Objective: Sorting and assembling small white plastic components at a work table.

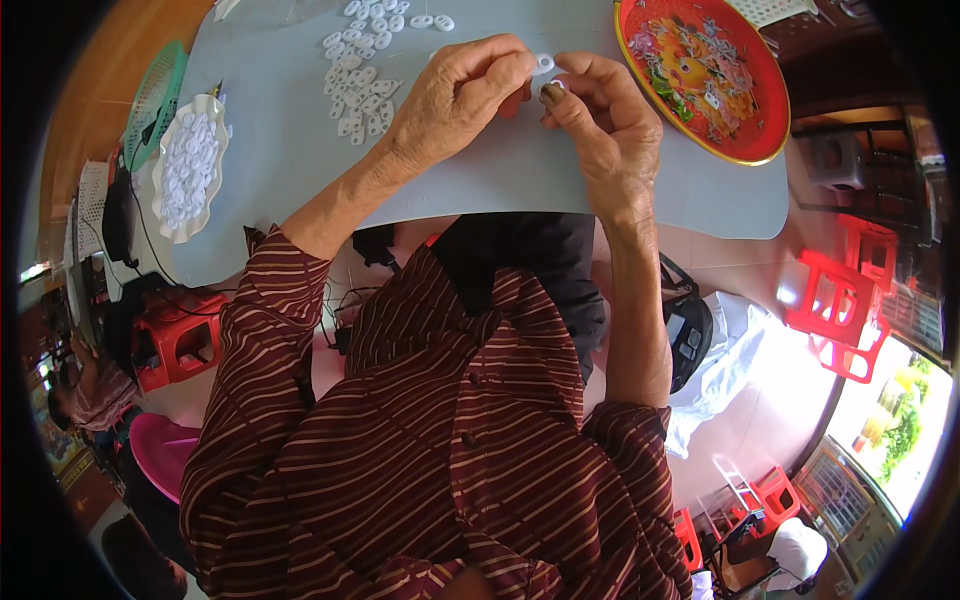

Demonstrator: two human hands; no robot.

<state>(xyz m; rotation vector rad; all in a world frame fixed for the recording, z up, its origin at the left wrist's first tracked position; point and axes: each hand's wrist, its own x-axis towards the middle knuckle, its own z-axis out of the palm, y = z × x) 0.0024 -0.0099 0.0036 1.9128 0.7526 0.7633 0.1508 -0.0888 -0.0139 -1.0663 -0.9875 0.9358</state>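
Note:
Above the grey table (500, 172), my left hand (478, 88) pinches a small white oval plastic piece (543, 64) with a hole in it. Facing it close by, my right hand (607, 118) is closed, thumb against fingers, on a small pale piece (556, 86) mostly hidden by the fingertips. Whether the two pieces touch I cannot tell. Left of my hands lie loose rows of white plastic pieces (360, 92), some with dark holes. A wavy-edged white dish (160, 190) at the far left is heaped with similar white pieces.
At the right stands a round red tray (772, 140) with a gold rim, holding small scattered bits. A green basket (152, 100) leans behind the dish. Red plastic stools (835, 298) stand on the floor at the right. Another person (95, 390) is at the left.

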